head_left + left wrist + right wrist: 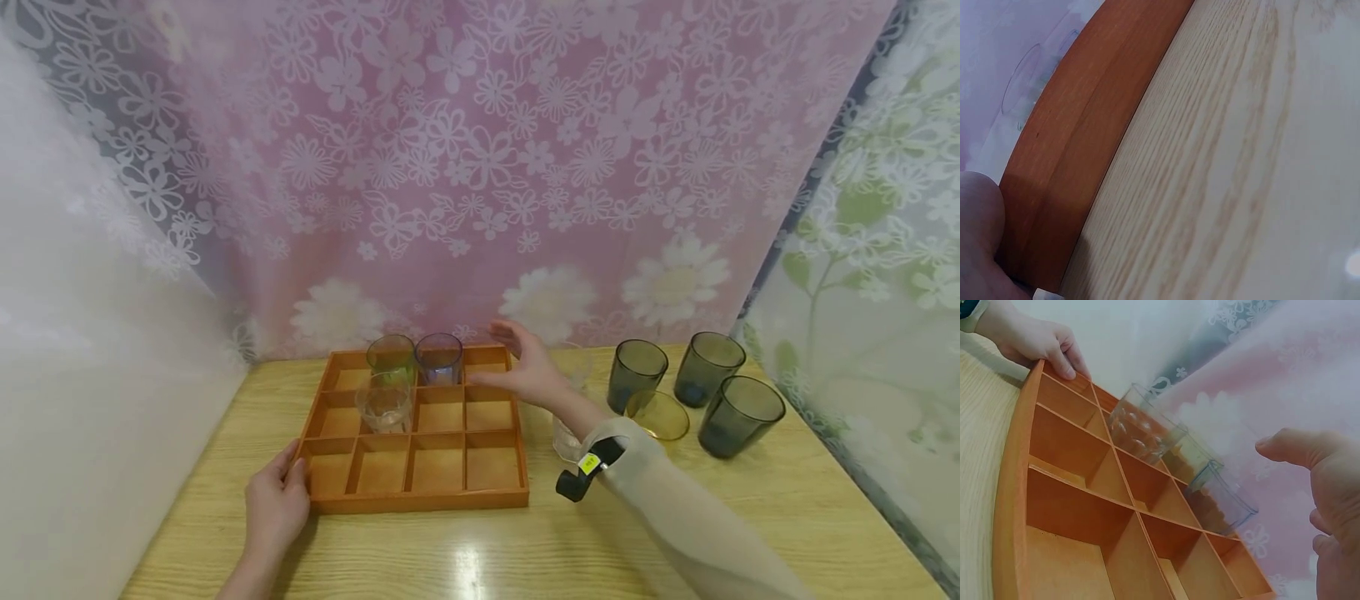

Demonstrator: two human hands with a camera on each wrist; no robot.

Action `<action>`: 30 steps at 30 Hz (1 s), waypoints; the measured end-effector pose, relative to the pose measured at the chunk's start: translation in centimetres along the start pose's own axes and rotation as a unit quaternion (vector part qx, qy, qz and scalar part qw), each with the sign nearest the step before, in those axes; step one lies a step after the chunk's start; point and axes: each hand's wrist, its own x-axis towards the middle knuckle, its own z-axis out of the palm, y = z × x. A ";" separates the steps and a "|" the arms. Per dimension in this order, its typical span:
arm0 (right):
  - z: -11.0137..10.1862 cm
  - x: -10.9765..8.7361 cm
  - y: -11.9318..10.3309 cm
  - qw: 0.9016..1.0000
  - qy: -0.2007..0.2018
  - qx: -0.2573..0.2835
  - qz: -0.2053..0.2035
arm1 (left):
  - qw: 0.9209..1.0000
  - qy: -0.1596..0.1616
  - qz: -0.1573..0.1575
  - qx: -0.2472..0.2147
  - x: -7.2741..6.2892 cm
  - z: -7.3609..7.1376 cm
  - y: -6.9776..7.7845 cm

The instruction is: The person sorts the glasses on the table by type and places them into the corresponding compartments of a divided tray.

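At the front left corner of a wooden divided tray (420,502), my left hand (277,496) grips the edge, its thumb over the rim. My right hand (528,371) hovers over the tray's back right compartment, fingers spread and holding nothing. In the back row stand a green glass (390,358), second from the left, and a blue-purple glass (438,360) beside it. A clear glass (384,408) sits in the middle row, second from the left. In the right wrist view, the blue-purple glass (1219,500) is the one nearest my right hand (1338,500).
Right of the tray, a clear glass (564,440) is partly hidden behind my right forearm. Several smoky grey glasses (636,375) stand farther right around an amber glass (657,415). Flowered cloth (487,167) hangs along the table's back edge and both sides.
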 end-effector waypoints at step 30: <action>-6.2 -7.4 0.1 0.998 0.049 -0.011 -0.021 | 1.000 0.014 0.013 -0.002 -0.1 0.1 0.0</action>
